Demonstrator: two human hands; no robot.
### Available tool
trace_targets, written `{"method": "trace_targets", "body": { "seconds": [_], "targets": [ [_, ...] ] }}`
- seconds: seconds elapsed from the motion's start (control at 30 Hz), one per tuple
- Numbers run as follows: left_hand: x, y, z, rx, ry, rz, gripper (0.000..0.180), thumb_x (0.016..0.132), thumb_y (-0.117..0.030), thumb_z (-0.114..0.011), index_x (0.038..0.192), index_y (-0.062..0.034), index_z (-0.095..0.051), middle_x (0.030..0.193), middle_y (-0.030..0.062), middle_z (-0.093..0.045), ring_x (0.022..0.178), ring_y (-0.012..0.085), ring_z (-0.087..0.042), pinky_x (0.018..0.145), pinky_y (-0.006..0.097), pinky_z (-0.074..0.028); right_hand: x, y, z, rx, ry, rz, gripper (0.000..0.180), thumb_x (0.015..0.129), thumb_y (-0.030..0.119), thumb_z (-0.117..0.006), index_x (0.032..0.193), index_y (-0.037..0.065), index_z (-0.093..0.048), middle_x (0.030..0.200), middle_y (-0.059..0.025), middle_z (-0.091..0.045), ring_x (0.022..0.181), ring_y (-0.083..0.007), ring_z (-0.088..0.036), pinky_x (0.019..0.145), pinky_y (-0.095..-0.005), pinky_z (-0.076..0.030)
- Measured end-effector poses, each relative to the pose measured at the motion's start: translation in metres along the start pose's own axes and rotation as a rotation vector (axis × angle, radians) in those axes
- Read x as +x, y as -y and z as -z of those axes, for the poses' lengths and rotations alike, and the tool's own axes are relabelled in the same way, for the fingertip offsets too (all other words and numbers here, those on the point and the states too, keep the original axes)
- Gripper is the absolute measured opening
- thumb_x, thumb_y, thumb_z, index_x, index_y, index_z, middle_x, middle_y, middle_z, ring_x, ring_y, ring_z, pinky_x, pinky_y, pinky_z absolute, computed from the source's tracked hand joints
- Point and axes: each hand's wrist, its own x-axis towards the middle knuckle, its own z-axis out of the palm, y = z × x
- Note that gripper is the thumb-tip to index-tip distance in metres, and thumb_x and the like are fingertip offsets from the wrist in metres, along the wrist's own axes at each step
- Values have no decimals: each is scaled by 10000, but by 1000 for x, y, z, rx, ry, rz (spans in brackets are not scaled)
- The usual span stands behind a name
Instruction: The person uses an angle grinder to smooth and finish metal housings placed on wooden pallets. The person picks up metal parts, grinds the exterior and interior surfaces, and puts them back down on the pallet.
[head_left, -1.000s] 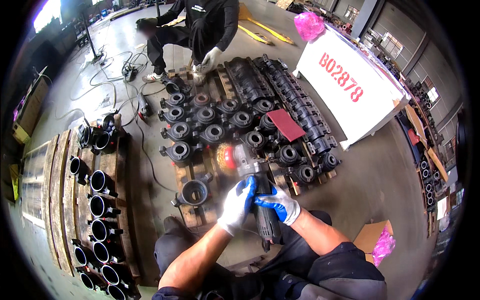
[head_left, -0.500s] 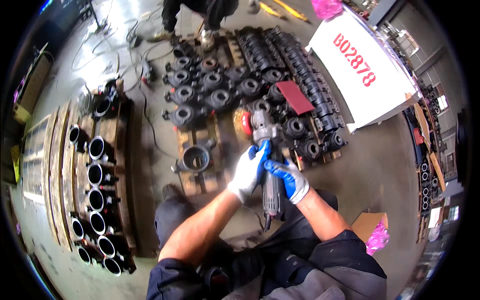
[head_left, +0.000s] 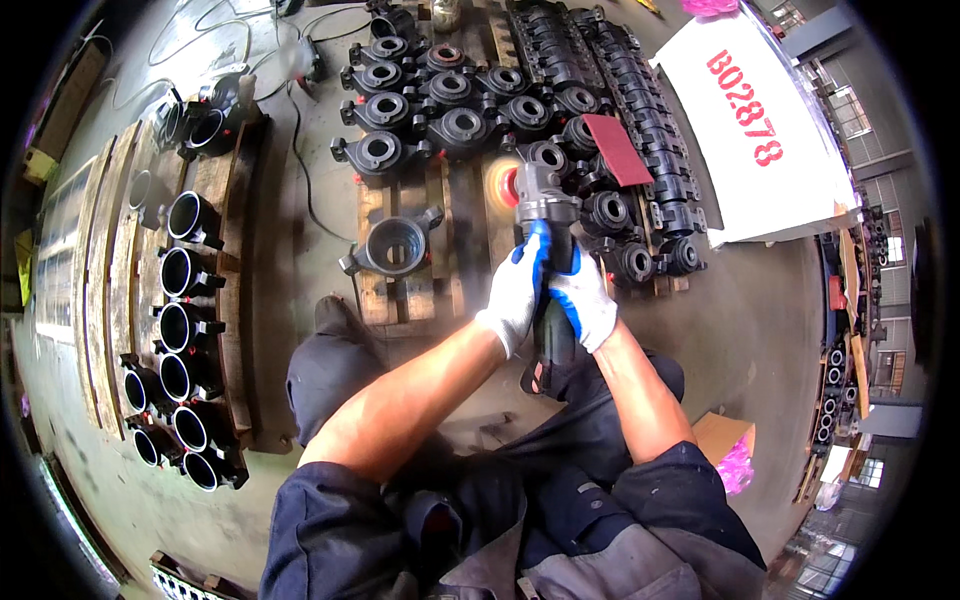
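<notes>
Both my gloved hands, white with blue palms, are closed around the dark body of an angle grinder [head_left: 548,215]. My left hand [head_left: 515,295] grips it from the left, close behind the grey metal head. From the right, my right hand [head_left: 588,305] wraps the body a little lower. A red-centred disc [head_left: 507,188] on the head's left side is ringed by a blurred golden band. Just left of the grinder, a dark ring-shaped housing [head_left: 420,238] with side lugs lies on a wooden pallet [head_left: 385,305], apart from the disc.
Several dark cast housings [head_left: 462,127] crowd the pallet's far side, with a dark red pad [head_left: 618,150] among them. Long black castings [head_left: 640,130] lie beside a white crate [head_left: 745,130]. Left, another pallet [head_left: 228,270] carries ring parts; a cable [head_left: 300,165] crosses the floor.
The view has shifted, so pallets and parts sit higher in the picture. The other person's legs have mostly left it. Both hands still hold the grinder, whose rear end looks more foreshortened.
</notes>
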Motion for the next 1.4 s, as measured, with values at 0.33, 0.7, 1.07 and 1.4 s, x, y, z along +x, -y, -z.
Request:
{"method": "trace_targets", "body": {
  "seconds": [0.33,0.7,1.07,1.4],
  "targets": [
    [15,33,55,-24,-342,-3,495,966,-400,-672,1236,16,-653,1109,126,-705,960,213,-651,864,364,-514,40,-80,-6,-426,-183,-356,328,1045,93,-457,1357,51,-549,1193,-106,-663,1060,-177,-596,958,-339,-500],
    [28,43,85,236,-424,-1,659,995,-551,-534,1288,34,-614,1153,175,-709,991,271,-687,841,390,-545,50,-73,-24,-1055,-81,-396,410,1043,250,-477,1430,117,-497,1293,-208,-641,1192,-321,-609,1022,-401,-462],
    [20,37,72,80,-514,-165,518,957,-432,-679,1271,-23,-632,1084,114,-724,901,185,-670,770,337,-546,59,-67,-36,-783,-323,-629,628,999,550,-462,1355,45,-574,1196,-287,-667,1154,-395,-634,933,-447,-489],
    [47,63,107,96,-491,-79,511,962,-483,-656,1186,-24,-684,1034,104,-731,895,189,-678,753,339,-539,59,-87,-24,-1424,65,-339,593,978,325,-516,1513,138,-340,1139,-285,-675,1089,-466,-641,922,-496,-511]
  ]
}}
